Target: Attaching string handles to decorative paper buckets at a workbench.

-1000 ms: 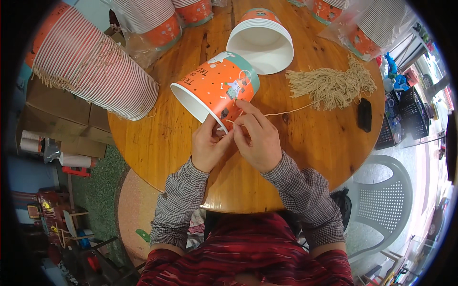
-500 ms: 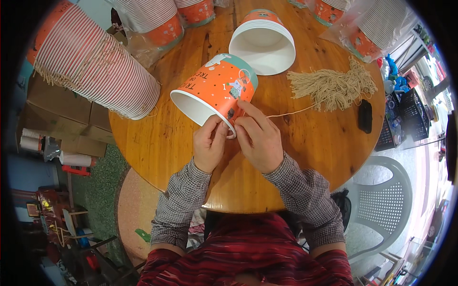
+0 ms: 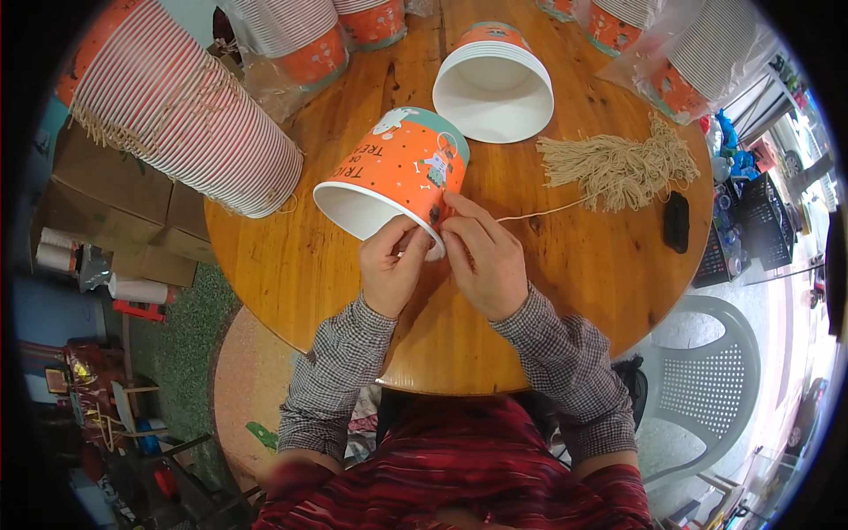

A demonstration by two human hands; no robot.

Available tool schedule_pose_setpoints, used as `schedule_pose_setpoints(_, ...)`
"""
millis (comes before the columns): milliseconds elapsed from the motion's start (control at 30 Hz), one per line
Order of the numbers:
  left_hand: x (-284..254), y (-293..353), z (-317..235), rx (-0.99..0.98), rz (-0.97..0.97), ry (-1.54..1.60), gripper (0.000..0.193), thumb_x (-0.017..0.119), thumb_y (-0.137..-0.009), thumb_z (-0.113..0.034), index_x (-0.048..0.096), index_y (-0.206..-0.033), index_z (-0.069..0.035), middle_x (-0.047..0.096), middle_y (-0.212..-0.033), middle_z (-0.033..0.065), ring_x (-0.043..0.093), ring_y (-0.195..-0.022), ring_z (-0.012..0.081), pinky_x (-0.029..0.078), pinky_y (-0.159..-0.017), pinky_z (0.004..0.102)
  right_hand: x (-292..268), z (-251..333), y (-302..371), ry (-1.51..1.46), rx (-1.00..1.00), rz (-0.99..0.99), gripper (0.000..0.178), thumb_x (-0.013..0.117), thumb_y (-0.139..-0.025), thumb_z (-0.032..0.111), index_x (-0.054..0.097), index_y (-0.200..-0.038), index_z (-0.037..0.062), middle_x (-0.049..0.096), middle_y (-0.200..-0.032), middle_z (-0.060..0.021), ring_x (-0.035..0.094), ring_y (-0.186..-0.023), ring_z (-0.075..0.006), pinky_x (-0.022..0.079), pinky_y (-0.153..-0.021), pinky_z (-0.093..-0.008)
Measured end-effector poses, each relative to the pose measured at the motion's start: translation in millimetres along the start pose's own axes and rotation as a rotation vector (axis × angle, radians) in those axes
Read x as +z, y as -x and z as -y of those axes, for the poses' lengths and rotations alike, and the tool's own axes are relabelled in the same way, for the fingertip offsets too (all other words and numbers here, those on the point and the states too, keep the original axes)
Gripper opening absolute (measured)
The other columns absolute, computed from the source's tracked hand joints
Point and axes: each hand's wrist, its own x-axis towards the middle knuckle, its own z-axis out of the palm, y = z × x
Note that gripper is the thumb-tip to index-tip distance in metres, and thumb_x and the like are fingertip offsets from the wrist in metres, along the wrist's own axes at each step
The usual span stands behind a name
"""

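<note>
At far left of the frame, cardboard boxes (image 3: 97, 208) sit below the table edge. Upper left: a long stack of cups (image 3: 181, 119) lies on its side across the round wooden table (image 3: 291, 274), rims striped red and white, loose twine on it. Just right of it, along the top edge, bagged cup stacks (image 3: 296, 40) in clear plastic.

Centre: an orange paper bucket (image 3: 397, 181) lies tilted on its side, open mouth toward lower left, teal band at its base. Left hand (image 3: 391, 269) sits at the near rim, fingers curled and pinching at the rim edge; thumb and forefinger closed on rim or string, cannot tell which. Right hand (image 3: 484, 256) is touching the left, fingertips pressed to the same spot on the rim, pinching a thin string (image 3: 543, 212) that runs off toward the right. Both sleeves checked grey.

Above centre-right: a second bucket (image 3: 493, 84) lies with its white inside facing the camera, apart from the first.

Right: a bundle of tan strings (image 3: 618, 168) lies on the table; the pinched string leads to it. Just right of the bundle, a small black object (image 3: 676, 221) lies flat. Upper right: more bagged cups (image 3: 698, 62). Lower right, beyond the table, a white plastic chair (image 3: 707, 397).
</note>
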Motion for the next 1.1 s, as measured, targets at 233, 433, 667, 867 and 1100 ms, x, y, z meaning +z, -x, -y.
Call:
schedule_pose_setpoints(233,4.3,-0.6,-0.6,-0.025,-0.054,0.097,0.013,0.051,-0.095,-0.003,0.056,-0.105,0.005,0.066,-0.087,0.0086,0.065,-0.077,0.0124,0.053,-0.069,0.0243,-3.9,3.9,0.4,-0.146,0.165,0.077,0.019,0.064,-0.083,0.008,0.058,-0.1,0.0007,0.059,-0.118,-0.0157,0.064,-0.092,-0.0316,0.054,-0.075,-0.038)
schedule_pose_setpoints(433,-1.5,0.7,-1.4,0.076,-0.197,0.096,0.01,0.045,-0.099,-0.006,0.051,-0.102,0.001,0.059,-0.09,0.0071,0.06,-0.075,0.0123,0.05,-0.069,0.0249,4.0,4.5,2.2,-0.075,0.108,0.115,0.034,0.066,-0.083,0.015,0.055,-0.113,0.0037,0.057,-0.121,-0.015,0.064,-0.094,-0.0327,0.054,-0.076,-0.04)
schedule_pose_setpoints(667,-2.3,0.4,-2.2,0.481,-0.236,-0.397,0.005,0.055,-0.091,-0.002,0.055,-0.095,0.001,0.055,-0.097,0.013,0.056,-0.083,0.0267,0.048,-0.074,0.0321,19.2,-4.4,3.8,-0.027,0.085,0.083,0.026,0.064,-0.083,0.01,0.058,-0.107,0.0026,0.061,-0.113,-0.0121,0.065,-0.084,-0.0309,0.055,-0.069,-0.0369)
schedule_pose_setpoints(867,-7.8,-0.2,-2.4,0.383,-0.035,-0.206,0.012,0.057,-0.088,0.005,0.06,-0.099,0.004,0.061,-0.086,0.0131,0.06,-0.079,0.0228,0.049,-0.071,0.0292,9.5,0.1,3.9,-0.076,0.09,0.164,0.022,0.059,-0.084,0.005,0.06,-0.106,0.0022,0.061,-0.101,-0.013,0.064,-0.082,-0.0309,0.054,-0.069,-0.0375)
schedule_pose_setpoints(1100,-0.1,-5.7,-21.2,0.269,-0.056,-0.056,0.035,0.046,-0.095,0.002,0.043,-0.13,0.004,0.062,-0.086,0.0079,0.058,-0.071,0.0147,0.05,-0.066,0.0274,4.9,-2.2,5.8,-0.176,0.117,0.017,0.018,0.056,-0.09,0.005,0.058,-0.107,0.0006,0.062,-0.096,-0.015,0.065,-0.079,-0.0294,0.054,-0.067,-0.0357)
